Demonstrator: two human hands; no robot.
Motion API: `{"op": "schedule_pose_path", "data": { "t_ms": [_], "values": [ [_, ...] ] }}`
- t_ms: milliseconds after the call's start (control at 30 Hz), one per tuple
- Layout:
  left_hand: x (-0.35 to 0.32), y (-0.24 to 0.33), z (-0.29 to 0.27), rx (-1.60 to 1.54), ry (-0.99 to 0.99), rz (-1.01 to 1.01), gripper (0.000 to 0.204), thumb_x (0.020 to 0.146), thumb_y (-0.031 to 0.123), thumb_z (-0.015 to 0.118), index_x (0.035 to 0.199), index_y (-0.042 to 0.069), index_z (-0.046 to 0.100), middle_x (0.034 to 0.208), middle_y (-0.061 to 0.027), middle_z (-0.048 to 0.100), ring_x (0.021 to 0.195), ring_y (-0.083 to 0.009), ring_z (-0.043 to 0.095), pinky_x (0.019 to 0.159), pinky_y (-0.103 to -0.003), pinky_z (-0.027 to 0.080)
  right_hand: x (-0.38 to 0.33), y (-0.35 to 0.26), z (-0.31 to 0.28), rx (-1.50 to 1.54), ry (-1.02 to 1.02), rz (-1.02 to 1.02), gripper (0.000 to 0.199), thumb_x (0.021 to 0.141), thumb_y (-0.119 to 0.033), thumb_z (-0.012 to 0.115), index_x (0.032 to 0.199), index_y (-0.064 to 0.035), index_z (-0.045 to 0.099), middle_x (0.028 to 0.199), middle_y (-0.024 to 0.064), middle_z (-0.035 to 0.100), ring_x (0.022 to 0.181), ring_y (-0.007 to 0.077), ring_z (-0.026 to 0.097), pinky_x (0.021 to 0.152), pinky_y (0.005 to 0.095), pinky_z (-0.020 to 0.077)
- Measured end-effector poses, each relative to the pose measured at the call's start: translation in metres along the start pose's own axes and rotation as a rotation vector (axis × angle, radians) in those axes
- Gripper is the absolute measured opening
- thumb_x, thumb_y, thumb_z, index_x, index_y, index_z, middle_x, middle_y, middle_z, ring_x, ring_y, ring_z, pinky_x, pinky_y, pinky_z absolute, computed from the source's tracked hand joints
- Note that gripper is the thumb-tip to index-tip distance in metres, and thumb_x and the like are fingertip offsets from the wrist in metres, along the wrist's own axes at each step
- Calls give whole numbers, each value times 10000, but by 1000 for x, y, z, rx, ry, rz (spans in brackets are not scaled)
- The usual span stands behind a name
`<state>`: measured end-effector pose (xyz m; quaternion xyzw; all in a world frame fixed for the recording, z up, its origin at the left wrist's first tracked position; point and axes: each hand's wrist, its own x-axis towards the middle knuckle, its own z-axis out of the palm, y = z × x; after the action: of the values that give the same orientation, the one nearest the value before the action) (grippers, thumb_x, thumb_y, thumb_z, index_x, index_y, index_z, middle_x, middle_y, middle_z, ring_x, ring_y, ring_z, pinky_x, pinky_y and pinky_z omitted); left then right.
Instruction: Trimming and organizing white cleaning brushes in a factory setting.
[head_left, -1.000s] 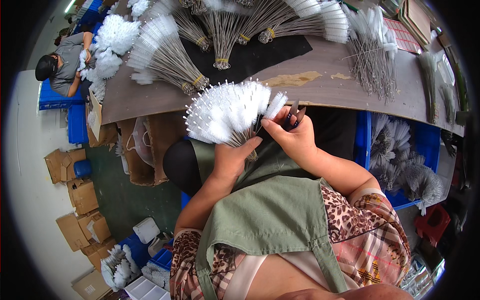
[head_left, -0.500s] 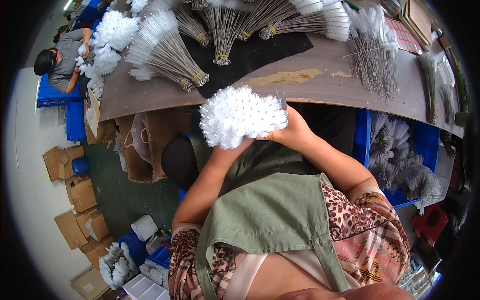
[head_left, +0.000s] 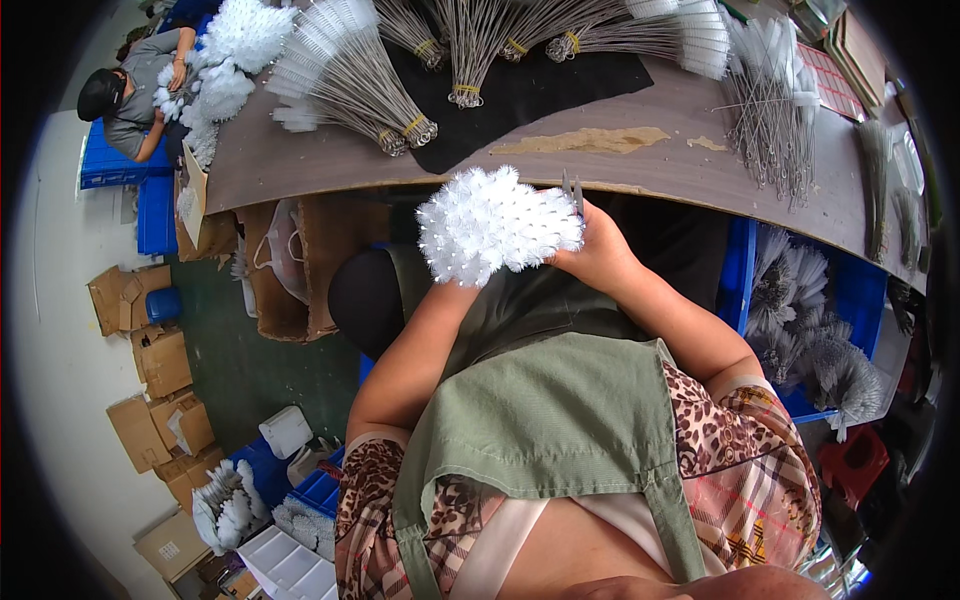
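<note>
Brushes [head_left: 495, 225] stood in a dense white bunch between the two hands, beyond the apron [head_left: 550, 420] and near the table [head_left: 260, 150] edge, tips facing up, perhaps so that their ends could be seen together. The left hand [head_left: 457, 293] was mostly hidden under the bristles; it was probably around the stems, but its grip could not be told. The right hand [head_left: 600, 245] cupped the bunch's right side, thumb at the bristles, fingers out of sight, so how far they closed could not be told. Dark blades [head_left: 574, 193] rose just beside it, seemingly carried in that hand to save setting them down. Banded bundles [head_left: 360, 70] lay on the table, looped ends gathered, likely against tangling; some touched a mat [head_left: 540, 100]. A bin [head_left: 738, 270] at the right held more.
</note>
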<state>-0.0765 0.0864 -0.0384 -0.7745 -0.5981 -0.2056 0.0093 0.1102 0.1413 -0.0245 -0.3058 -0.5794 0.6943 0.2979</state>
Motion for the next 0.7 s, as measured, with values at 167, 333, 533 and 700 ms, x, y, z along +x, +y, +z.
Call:
{"op": "schedule_pose_path", "data": {
  "t_ms": [167,333,533,700],
  "values": [
    [-3,-3,-1,89,-15,25,406,910,314,500,1270,128,512,1269,-51,546,1211,-212,481,1062,-406,322,0,-8,1,-22,-14,-10,535,704,-78,791,1159,-2,522,996,62,644,919,104,583,831,275,478],
    [5,6,-12,100,-44,14,394,879,352,533,1225,167,561,1243,-25,567,1212,-213,480,1052,-422,326,-2,-12,-4,-13,-25,9,531,711,-96,796,1160,-5,528,992,55,642,912,102,579,824,275,477],
    [6,6,-14,195,-19,27,379,849,372,560,1192,212,586,1187,1,596,1140,-221,525,991,-425,374,-10,-28,-8,-63,-14,-102,566,720,-109,792,1198,-11,506,939,42,627,851,94,573,769,267,480],
    [54,46,-69,358,-390,-7,294,786,349,578,1063,281,650,1044,59,652,894,-197,604,789,-382,461,-27,-55,-21,-256,146,-87,578,719,-95,787,1188,-30,454,748,1,532,678,75,501,608,240,435]
  ]
}}
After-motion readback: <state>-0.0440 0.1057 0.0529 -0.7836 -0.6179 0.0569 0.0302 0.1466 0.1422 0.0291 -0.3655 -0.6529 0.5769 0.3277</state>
